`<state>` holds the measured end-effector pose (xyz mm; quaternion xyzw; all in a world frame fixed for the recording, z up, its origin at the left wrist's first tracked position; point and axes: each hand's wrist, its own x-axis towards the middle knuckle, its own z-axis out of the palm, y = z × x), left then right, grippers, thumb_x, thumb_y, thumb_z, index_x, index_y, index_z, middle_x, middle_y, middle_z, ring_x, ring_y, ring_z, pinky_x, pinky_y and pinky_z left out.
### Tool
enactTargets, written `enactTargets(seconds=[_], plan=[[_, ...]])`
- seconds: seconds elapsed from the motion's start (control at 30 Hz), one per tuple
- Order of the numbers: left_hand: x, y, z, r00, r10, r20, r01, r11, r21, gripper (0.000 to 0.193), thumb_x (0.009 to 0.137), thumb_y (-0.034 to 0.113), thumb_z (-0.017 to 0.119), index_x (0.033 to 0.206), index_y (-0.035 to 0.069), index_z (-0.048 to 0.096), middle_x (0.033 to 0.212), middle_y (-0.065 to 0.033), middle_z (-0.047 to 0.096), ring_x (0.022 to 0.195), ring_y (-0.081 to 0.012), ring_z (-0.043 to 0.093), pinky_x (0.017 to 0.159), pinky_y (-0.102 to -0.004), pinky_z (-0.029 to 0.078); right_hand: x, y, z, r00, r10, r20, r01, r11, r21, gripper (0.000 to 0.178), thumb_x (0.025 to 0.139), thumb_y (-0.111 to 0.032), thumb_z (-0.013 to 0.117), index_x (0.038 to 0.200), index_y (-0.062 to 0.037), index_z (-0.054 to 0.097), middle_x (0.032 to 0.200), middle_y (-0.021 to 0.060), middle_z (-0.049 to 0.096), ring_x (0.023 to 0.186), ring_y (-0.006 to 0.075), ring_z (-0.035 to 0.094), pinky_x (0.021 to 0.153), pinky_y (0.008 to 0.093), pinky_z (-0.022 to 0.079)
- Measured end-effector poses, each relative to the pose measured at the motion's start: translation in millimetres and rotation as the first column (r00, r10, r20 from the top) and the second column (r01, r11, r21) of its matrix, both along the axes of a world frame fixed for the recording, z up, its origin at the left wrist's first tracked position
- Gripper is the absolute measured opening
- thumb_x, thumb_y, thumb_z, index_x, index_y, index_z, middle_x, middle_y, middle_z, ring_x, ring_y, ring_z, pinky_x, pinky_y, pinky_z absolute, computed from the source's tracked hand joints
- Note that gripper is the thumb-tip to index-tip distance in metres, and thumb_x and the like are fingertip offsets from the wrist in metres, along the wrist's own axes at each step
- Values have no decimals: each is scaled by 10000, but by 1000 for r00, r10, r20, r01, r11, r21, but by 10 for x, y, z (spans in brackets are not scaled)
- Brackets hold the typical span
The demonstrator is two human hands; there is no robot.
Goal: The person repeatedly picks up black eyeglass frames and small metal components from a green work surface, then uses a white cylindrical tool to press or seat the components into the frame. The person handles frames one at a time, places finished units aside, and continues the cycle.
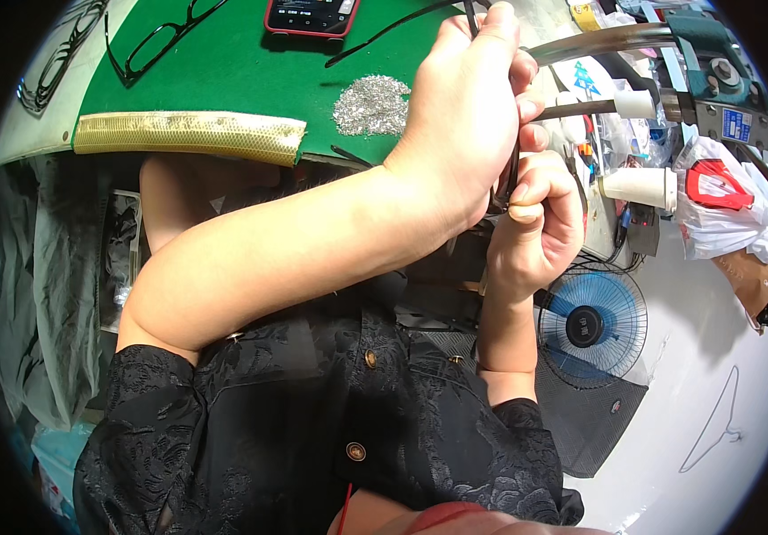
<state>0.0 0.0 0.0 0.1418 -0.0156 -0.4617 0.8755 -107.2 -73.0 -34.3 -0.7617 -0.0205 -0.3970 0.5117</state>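
Observation:
My left hand (459, 102) is raised at the top centre, its fingers closed around a dark eyeglasses frame (512, 172). Just below it, my right hand (544, 218) pinches the lower part of the same frame between thumb and fingers. Most of the frame is hidden behind my hands. A thin dark temple arm (384, 37) slants across the green mat (223, 67) behind my left hand; whether it belongs to the held frame I cannot tell. Beside my left wrist lies a pile of small silvery metal bits (371, 105).
Black eyeglasses (154, 52) and a phone in a red case (310, 18) lie on the mat, with a gold strip (189, 135) along its edge. A green metal clamp machine (718, 71) stands right, above a white plastic bag (731, 196). Below are a fan (585, 326) and a wire hanger (714, 419).

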Motion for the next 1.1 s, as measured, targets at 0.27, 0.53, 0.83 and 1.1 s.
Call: enactTargets(seconds=[0.27, 0.53, 0.83, 1.1], plan=[[20, 15, 8, 1000, 25, -2, -25, 999, -36, 296, 1025, 339, 441, 853, 100, 407, 669, -17, 400, 534, -116, 386, 498, -245, 377, 40, -25, 16, 1000, 4, 27, -2, 998, -70, 126, 871, -55, 626, 782, 1, 556, 808, 76, 556, 772, 176, 513, 735, 273, 434], [70, 91, 80, 993, -75, -87, 70, 996, -55, 320, 1031, 347, 417, 835, 94, 413, 655, -18, 404, 537, -118, 403, 502, -248, 382, 72, -85, 127, 1000, -4, 27, 10, 973, -232, 143, 859, -73, 634, 763, -10, 549, 757, 64, 559, 726, 181, 521, 687, 274, 440], [23, 2, 54, 989, -92, -114, 89, 996, -29, 363, 1033, 362, 394, 813, 78, 446, 641, -32, 433, 531, -145, 421, 502, -262, 392, 73, -111, 141, 999, -5, 32, 11, 978, -209, 175, 863, -105, 645, 743, -19, 551, 746, 60, 556, 726, 178, 520, 687, 272, 436], [45, -37, -34, 996, -70, -55, 64, 993, -99, 356, 1030, 361, 408, 810, 83, 445, 639, -24, 425, 525, -138, 411, 496, -258, 382, 72, -117, 116, 1000, 30, 4, -29, 997, -76, 192, 891, -124, 635, 752, -12, 563, 766, 49, 543, 727, 146, 499, 713, 253, 421]])
